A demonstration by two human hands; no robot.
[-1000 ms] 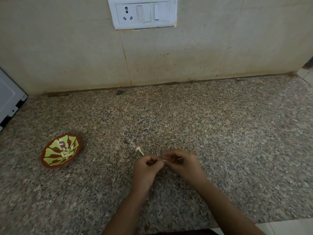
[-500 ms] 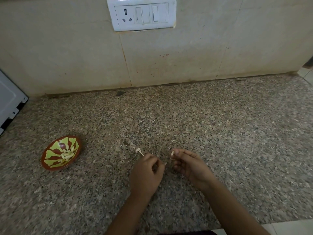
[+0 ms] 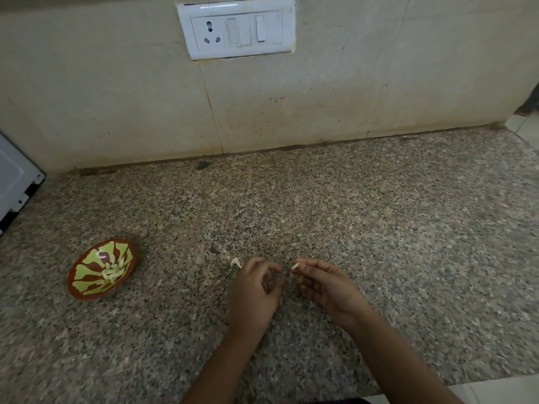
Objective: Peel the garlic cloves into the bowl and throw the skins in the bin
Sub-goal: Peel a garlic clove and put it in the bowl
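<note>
A white appliance [image 3: 14, 182] cuts the left edge. The bowl [image 3: 96, 297], lower left, holds peeled cloves [image 3: 112, 271], with bare counter [image 3: 180, 228] up to a skin scrap [image 3: 236, 262] beside the left hand [image 3: 253, 290], whose fingers curl; whether it holds anything I cannot tell. At centre the right hand [image 3: 323, 284] pinches a clove [image 3: 295, 266] at its fingertips; open counter beyond

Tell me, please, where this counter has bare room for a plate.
The widest bare stretch of counter lies right of the right hand, back to the wall. Another runs between the bowl and the left hand. It is crowded only around the hands: skin scraps lie by the left one, and the right pinches a garlic piece.
</note>
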